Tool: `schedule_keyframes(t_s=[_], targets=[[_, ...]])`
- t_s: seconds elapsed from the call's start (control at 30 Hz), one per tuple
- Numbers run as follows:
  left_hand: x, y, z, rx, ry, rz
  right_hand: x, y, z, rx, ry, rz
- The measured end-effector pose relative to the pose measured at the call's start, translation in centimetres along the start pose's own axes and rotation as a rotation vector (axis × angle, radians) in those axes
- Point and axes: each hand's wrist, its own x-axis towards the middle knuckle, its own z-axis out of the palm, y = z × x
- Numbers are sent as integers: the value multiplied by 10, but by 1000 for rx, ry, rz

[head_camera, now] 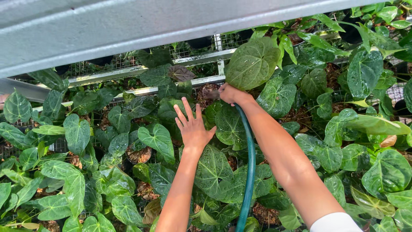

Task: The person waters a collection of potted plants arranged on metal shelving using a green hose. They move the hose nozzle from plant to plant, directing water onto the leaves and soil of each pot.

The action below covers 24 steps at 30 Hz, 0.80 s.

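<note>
Potted plants (159, 141) fill a wire-mesh bench (189, 51), and a beam (128, 25) runs across behind it at the far edge. The left hand (193, 126) hovers flat above the leaves near the centre, and the right hand (230, 93) lies just beyond it and to its right, closed around the end of a hose (250, 167). The hose runs from that hand toward the near edge, between the two forearms and over the leaves, while a large leaf (252, 63) stands just behind the right hand.
</note>
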Motion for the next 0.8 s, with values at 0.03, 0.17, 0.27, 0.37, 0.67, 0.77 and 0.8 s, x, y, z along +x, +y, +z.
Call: schedule_keyframes(t_s=[0.03,0.17,0.27,0.37,0.67,0.77,0.8], targets=[[0,-1,1,-9,14,5,1,0,2,4,7,1],[0,-4,7,-49,47,15,7,-5,6,37,-18,-12],[-1,-5,10,-75,44,10,9,-8,8,27,-90,-53],[1,-8,12,-78,14,1,10,-14,11,12,-130,-29],[5,-11,13,-77,-17,-6,14,-17,4,-45,-64,51],[7,-9,12,-78,-15,-8,20,-13,4,-62,-14,86],[7,-9,12,-78,-7,-6,21,-11,5,-64,-11,65]])
